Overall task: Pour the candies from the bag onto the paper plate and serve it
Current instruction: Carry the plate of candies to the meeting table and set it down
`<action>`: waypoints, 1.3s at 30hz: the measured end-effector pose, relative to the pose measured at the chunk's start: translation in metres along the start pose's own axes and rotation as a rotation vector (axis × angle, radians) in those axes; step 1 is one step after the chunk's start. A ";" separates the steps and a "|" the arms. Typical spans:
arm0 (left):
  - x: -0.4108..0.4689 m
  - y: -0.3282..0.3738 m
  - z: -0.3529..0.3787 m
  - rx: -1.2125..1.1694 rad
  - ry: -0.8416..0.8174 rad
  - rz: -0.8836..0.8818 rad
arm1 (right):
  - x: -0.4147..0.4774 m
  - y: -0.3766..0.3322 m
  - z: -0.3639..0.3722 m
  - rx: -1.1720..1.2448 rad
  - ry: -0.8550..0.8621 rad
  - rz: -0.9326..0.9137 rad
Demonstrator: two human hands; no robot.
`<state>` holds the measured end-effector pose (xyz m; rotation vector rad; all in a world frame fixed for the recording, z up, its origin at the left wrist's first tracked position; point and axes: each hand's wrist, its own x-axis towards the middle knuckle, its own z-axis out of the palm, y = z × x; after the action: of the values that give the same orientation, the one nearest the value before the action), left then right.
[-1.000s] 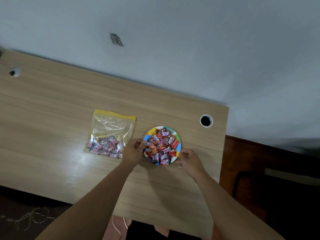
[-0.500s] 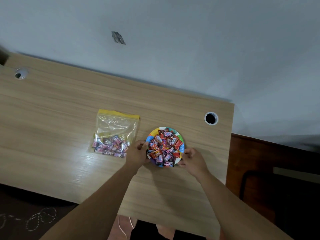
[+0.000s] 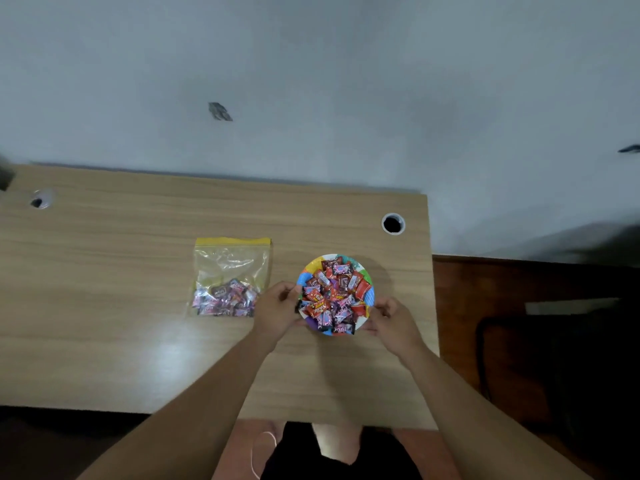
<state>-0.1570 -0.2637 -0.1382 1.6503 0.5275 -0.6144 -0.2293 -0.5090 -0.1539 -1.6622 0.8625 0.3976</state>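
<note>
A colourful paper plate (image 3: 305, 276) sits on the wooden desk (image 3: 138, 341), heaped with wrapped candies (image 3: 334, 299) in red, pink and dark wrappers. My left hand (image 3: 277, 308) grips the plate's left rim. My right hand (image 3: 391, 318) grips its lower right rim. To the left of the plate lies a clear zip bag (image 3: 230, 271) with a yellow seal strip, flat on the desk, with several candies bunched at its near end.
Two round cable holes pierce the desk, one at the back right (image 3: 393, 224) and one at the far left (image 3: 40, 200). The desk's right edge runs just beyond my right hand. A grey wall stands behind; dark floor and a dark chair (image 3: 554, 358) lie to the right.
Both hands have closed in onto the plate's rim from each side. The view has shifted, and the plate looks slightly raised or pulled toward me.
</note>
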 end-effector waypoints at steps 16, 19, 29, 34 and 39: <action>-0.106 0.005 0.092 0.201 -0.380 0.083 | -0.160 0.077 -0.100 0.234 0.307 -0.008; -0.141 -0.002 0.121 0.241 -0.449 0.110 | -0.196 0.100 -0.126 0.261 0.372 0.004; -0.266 -0.064 0.220 0.352 -0.538 0.125 | -0.313 0.198 -0.222 0.304 0.529 0.017; -0.323 -0.095 0.272 0.436 -0.579 0.158 | -0.360 0.257 -0.262 0.383 0.590 0.038; -0.378 -0.117 0.328 0.513 -0.678 0.150 | -0.409 0.309 -0.299 0.527 0.685 0.064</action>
<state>-0.5517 -0.5697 -0.0181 1.7864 -0.2696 -1.1984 -0.7809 -0.6770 -0.0124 -1.2690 1.3827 -0.3691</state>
